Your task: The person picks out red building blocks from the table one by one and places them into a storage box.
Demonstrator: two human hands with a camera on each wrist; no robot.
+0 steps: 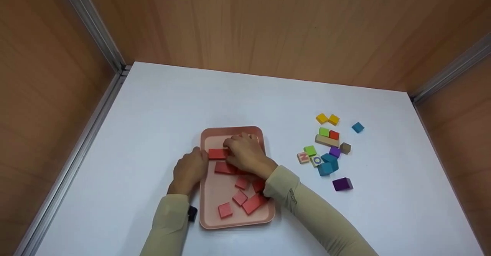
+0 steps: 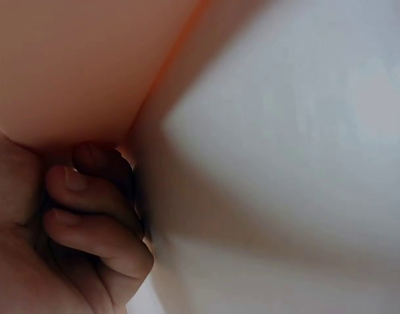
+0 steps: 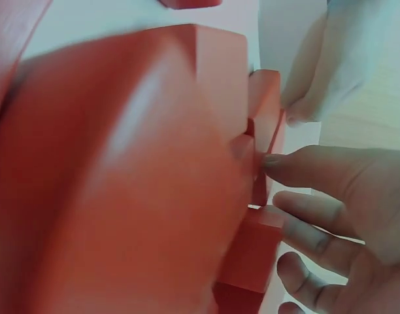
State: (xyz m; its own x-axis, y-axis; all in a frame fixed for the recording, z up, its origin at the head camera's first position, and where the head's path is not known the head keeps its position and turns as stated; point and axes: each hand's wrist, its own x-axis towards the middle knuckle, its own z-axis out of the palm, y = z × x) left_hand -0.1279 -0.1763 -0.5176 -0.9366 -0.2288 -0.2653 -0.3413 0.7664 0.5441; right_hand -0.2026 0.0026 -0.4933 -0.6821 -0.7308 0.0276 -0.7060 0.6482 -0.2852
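A pink tray [image 1: 203,198] with several red wooden blocks lies on the white table. My left hand [image 1: 190,170] grips the tray's left edge; in the left wrist view its fingers [image 2: 99,229] curl in beside the tray wall. Over the tray's upper half, my right hand [image 1: 247,152] holds a red block [image 3: 251,248] among the others, its thumb and fingertips against the red faces. To its left are a long red block [image 1: 217,154] and another red block [image 1: 223,168], both partly covered. Nearer me in the tray lie small red cubes [image 1: 240,197] and a longer red block [image 1: 254,203].
Right of the tray, loose blocks are scattered: yellow cubes [image 1: 322,118], a tan bar [image 1: 327,140], teal blocks [image 1: 326,168], a dark purple block [image 1: 342,184] and a lone blue cube [image 1: 358,127]. Wooden panels [image 1: 245,25] wall the table at the back and sides.
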